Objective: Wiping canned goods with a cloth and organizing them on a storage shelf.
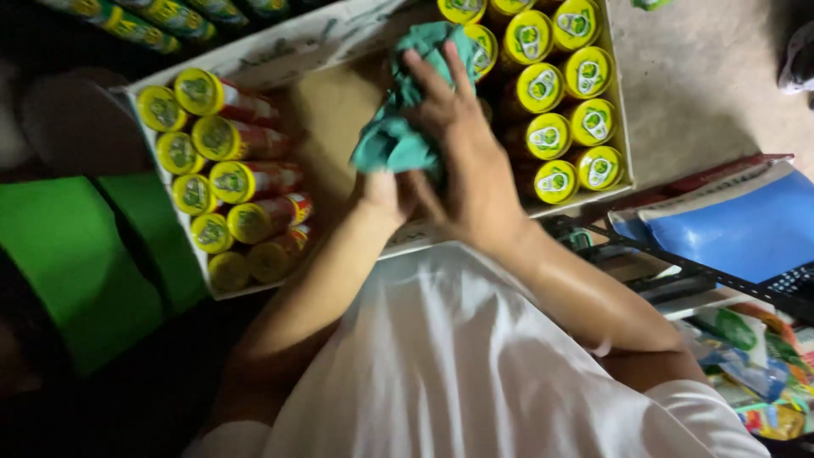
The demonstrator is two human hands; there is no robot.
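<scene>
My right hand [462,148] lies over a crumpled teal cloth [392,140] with its fingers spread against it. My left hand [383,193] grips the same cloth from below and is partly hidden by the right hand. I cannot tell whether anything is wrapped inside the cloth. Both hands hover above the bare brown middle of a shallow cardboard box [335,102]. Several red cans with yellow lids [229,182] fill the box's left side. Several more yellow-lidded cans [564,110] fill its right side.
A bright green object [76,254] stands at the left. A blue flat package [746,225] lies on a black wire rack [670,263] at the right, with colourful packets [763,373] below it. Grey concrete floor [704,76] shows beyond the box. More cans [144,21] lie top left.
</scene>
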